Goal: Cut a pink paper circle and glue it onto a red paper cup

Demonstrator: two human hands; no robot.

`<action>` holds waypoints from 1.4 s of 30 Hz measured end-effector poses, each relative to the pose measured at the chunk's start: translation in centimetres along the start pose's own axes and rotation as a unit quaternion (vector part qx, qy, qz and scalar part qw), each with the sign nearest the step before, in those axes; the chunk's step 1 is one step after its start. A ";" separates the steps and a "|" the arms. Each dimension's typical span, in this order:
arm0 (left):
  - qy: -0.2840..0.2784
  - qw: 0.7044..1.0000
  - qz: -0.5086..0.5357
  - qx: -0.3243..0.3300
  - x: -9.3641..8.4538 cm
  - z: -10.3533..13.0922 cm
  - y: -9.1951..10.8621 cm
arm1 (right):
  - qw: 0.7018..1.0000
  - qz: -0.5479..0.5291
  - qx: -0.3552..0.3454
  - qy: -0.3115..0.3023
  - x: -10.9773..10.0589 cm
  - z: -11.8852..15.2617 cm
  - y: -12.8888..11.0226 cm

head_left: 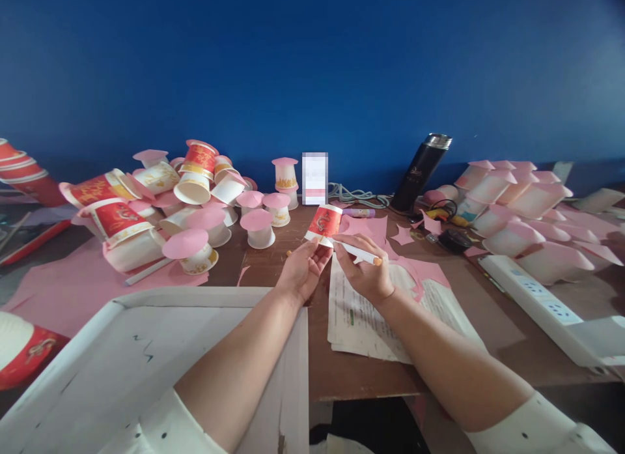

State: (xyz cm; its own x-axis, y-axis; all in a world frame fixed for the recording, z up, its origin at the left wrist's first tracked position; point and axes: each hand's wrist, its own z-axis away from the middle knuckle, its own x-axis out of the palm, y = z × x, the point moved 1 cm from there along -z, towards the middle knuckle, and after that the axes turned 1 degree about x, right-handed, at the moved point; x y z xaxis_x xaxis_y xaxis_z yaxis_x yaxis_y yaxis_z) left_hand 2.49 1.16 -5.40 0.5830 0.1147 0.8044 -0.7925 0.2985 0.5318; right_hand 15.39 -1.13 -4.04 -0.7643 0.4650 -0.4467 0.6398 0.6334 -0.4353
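My left hand [305, 269] is closed on a red and white paper cup [324, 224], held tilted above the brown table. A white marker pen with an orange end [360, 253] is in the grip of my right hand [366, 271]. Its tip end points at the lower edge of the cup; whether it touches cannot be made out. Below my right hand lie printed sheets [366, 330] and cut pink paper [430, 269]. Left of my hands stands a paper cup with a pink paper disc on it [258, 229].
Several paper cups with pink tops [198, 243] are heaped at the left, more [512, 236] at the right. A black flask [420, 174] leans at the back by the blue wall. A power strip [541, 304] lies right; a white board [161, 350] takes the front left.
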 end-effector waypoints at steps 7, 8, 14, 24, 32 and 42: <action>-0.002 1.000 -0.007 0.005 0.0 -0.1 0.0 | 1.000 -0.003 0.007 -0.003 0.1 0.0 -0.1; -0.002 1.000 -0.006 0.005 0.0 -0.1 0.0 | 1.000 -0.003 0.008 -0.004 0.1 0.0 -0.1; -0.005 1.000 0.000 0.009 -0.1 -0.1 -0.1 | 1.000 -0.003 0.006 -0.017 0.2 0.1 -0.2; -0.008 1.000 -0.012 0.008 0.1 -0.1 0.0 | 1.000 -0.003 0.015 -0.003 0.2 0.1 -0.2; -0.014 1.000 -0.012 0.011 0.1 0.0 0.0 | 1.000 -0.002 0.007 0.003 0.4 0.2 -0.3; -0.021 1.000 -0.014 0.017 -0.1 -0.2 -0.2 | 1.000 0.004 0.000 -0.006 0.4 0.2 -0.3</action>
State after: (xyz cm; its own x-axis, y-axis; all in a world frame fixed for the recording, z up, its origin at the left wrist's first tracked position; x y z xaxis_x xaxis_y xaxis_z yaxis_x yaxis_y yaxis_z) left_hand 2.62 1.28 -5.59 0.5978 0.0665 0.7988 -0.7818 0.2688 0.5627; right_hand 14.92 -1.23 -4.22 -0.7579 0.4633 -0.4593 0.6462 0.6292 -0.4318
